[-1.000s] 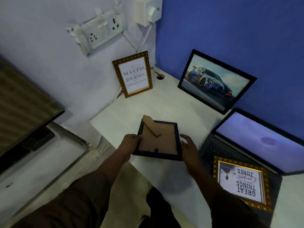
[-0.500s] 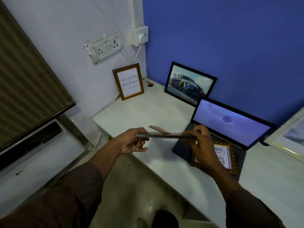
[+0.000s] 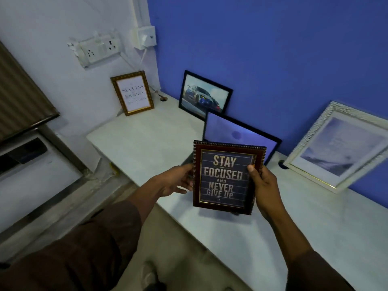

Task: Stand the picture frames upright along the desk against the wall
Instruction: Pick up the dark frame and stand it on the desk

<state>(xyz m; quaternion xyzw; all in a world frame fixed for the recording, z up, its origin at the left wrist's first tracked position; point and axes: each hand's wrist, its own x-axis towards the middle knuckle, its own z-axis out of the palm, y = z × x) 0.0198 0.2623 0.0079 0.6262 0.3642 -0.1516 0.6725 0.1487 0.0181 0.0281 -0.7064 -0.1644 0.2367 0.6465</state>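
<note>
A brown picture frame (image 3: 227, 177) is held upright in the air above the front part of the white desk (image 3: 151, 141), its printed face turned toward the camera. The right edge is pinched by the right hand (image 3: 265, 185), thumb on the glass and fingers hidden behind. The left edge is met by the left hand (image 3: 174, 182), whose fingers are loosely curled behind the frame; whether they grip it cannot be told.

Directly behind the held frame an open laptop (image 3: 241, 133) is seen, its lower half blocked by the frame. Against the blue wall a black frame with a car picture (image 3: 204, 94) is leaned, and farther right a white frame (image 3: 340, 145) is tilted back. A gold frame (image 3: 132, 92) is stood against the white wall, under a socket panel (image 3: 97, 49).

On the held frame "STAY FOCUSED AND NEVER GIVE UP" can be read. On the gold frame "SUCCESS" can be made out; the remaining lines are blurred.
</note>
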